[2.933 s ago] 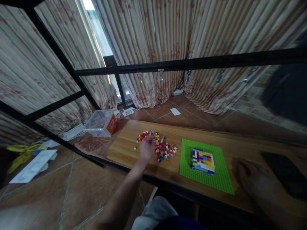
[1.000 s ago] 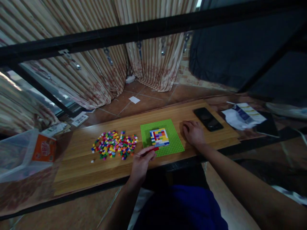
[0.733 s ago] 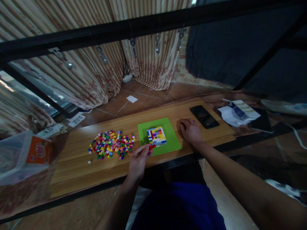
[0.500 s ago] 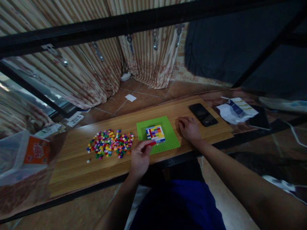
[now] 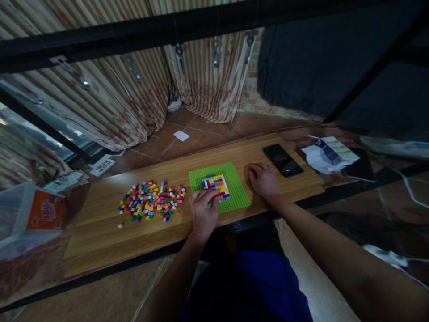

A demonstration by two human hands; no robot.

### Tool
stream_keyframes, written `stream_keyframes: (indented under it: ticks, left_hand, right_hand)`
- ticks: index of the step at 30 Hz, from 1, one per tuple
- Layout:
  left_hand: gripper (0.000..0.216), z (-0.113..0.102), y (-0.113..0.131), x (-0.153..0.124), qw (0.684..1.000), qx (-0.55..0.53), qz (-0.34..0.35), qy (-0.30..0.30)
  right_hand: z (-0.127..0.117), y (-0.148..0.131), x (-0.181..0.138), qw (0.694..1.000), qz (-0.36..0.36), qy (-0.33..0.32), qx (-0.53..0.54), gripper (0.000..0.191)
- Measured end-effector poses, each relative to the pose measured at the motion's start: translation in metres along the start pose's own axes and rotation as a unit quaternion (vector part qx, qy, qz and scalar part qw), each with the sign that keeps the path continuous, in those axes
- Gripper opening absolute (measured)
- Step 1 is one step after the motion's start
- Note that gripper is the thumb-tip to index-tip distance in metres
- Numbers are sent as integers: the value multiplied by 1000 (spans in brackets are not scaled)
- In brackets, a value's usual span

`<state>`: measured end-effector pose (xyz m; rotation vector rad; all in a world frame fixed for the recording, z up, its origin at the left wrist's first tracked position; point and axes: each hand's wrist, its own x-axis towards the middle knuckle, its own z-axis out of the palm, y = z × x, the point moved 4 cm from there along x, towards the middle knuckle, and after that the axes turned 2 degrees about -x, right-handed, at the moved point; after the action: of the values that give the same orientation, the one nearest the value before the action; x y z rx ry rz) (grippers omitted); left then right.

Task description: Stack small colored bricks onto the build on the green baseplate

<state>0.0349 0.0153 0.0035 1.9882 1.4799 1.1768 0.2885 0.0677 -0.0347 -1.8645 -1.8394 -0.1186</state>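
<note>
A green baseplate [image 5: 234, 197] lies on the wooden board, carrying a small square block of many-coloured bricks [image 5: 216, 183]. My left hand [image 5: 203, 209] is pinched on a red brick [image 5: 216, 195] and holds it against the near left edge of that block. A heap of loose coloured bricks [image 5: 150, 206] lies to the left of the plate. My right hand [image 5: 263, 180] rests on the board just right of the baseplate, fingers curled loosely, nothing visible in it.
A black phone [image 5: 282, 159] lies right of my right hand, with a crumpled white bag [image 5: 330, 154] beyond it. A clear plastic box with an orange label [image 5: 28, 214] stands at far left. A black metal frame bar [image 5: 134, 40] crosses overhead; curtains hang behind.
My left hand left the loose heap holding a red brick, carried it right and brought it up to the near edge of the brick block. My right hand stayed beside the plate.
</note>
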Motion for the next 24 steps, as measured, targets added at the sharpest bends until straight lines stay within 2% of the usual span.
stream_keyframes:
  ticks: [6,11,15,19,24]
  left_hand:
    - [15,-4,4,0,998,44,35,0]
    - [14,-8,3,0,995,84,50,29]
    - [17,-6,2,-7,986,134,88,35]
    - [26,-2,2,-19,973,200,110,22]
    - [31,1,1,-25,968,230,99,7]
  right_hand:
    - [0,0,0,1000,-6,1,7,31]
    - [-1,0,0,1000,-3,-1,6,31]
    - [-1,0,0,1000,-4,5,4,31]
    - [2,2,-1,1000,-3,5,3,31]
    - [3,3,-1,1000,-12,4,-4,30]
